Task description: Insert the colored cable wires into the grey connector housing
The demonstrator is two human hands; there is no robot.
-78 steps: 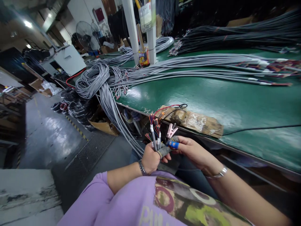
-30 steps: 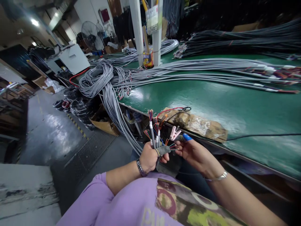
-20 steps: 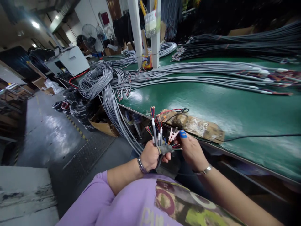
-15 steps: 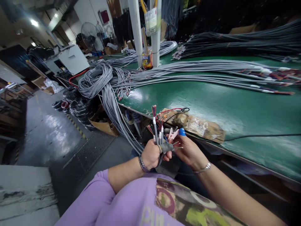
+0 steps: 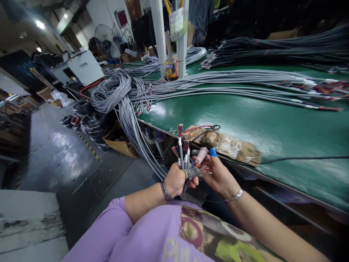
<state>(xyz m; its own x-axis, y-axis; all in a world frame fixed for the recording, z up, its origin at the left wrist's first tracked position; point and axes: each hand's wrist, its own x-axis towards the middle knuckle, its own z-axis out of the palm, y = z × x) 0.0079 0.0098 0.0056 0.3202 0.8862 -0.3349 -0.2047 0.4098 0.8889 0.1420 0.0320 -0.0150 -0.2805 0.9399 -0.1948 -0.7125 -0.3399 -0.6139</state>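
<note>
My left hand [image 5: 174, 181] is closed round a bunch of grey cable ends [image 5: 182, 154] that stand upright, with coloured wires fanned out at their tips. A grey finger cot covers its forefinger. My right hand [image 5: 219, 174] sits just to the right, its thumb and fingers pinched on a small pink clip [image 5: 201, 154] close to the wire tips. A blue cot [image 5: 213, 151] caps one right fingertip. Both hands hover in front of the green table's near edge [image 5: 245, 160].
Long grey cables [image 5: 245, 82] lie across the green table and hang in coils [image 5: 111, 92] off its left end. A taped cardboard pad [image 5: 226, 145] with red and black leads sits at the near edge. White posts [image 5: 158, 36], a fan [image 5: 105, 40] and the aisle floor lie to the left.
My right hand has turned and the pink clip has swung from splayed open toward the wire tips. My left hand has kept its grip on the cable ends.
</note>
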